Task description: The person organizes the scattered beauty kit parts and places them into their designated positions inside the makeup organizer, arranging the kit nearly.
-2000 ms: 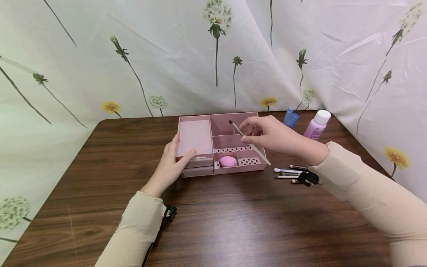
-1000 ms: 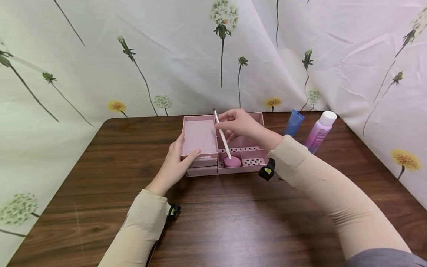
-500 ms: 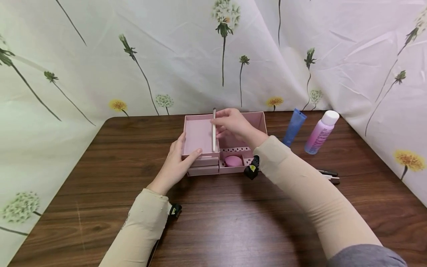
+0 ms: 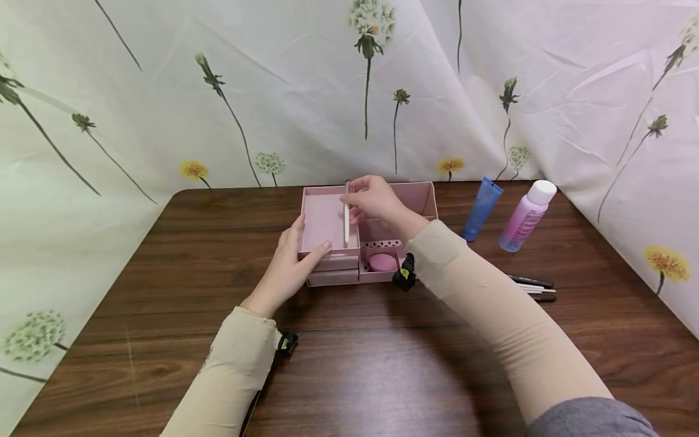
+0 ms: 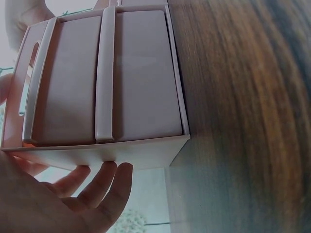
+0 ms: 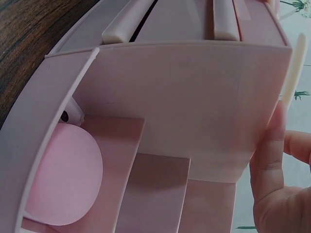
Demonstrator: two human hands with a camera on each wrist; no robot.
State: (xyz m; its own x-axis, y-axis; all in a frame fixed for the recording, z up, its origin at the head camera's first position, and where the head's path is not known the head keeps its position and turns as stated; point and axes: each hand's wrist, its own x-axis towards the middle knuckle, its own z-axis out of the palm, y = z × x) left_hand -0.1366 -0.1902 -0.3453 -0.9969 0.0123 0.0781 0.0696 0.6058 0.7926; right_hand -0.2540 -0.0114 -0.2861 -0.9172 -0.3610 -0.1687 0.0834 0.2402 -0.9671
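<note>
My left hand (image 4: 277, 270) grips the left front corner of a pink makeup organizer (image 4: 334, 278), fingers along its side and thumb over the front rim. In the left wrist view its fingertips (image 5: 125, 177) touch the side wall beside two drawers. My right hand (image 4: 374, 199) pinches a pale-handled makeup brush (image 4: 346, 221) between thumb and fingers. The brush stands over the right part of the shallow top tray (image 4: 322, 218), dark end pointing to the back. A pink makeup sponge (image 6: 65, 174) sits in the small front compartment.
Right of the organizer stand a blue tube (image 4: 482, 209) and a pink-purple bottle (image 4: 524, 215) with a white cap. Several makeup brushes (image 4: 537, 288) lie on the wooden table (image 4: 382, 364), partly behind the right sleeve. A flowered cloth (image 4: 306, 91) hangs behind.
My right hand has moved left with the brush, from above the right compartments to over the top tray. The brush has turned from slanting to nearly front-to-back. My left hand keeps its grip.
</note>
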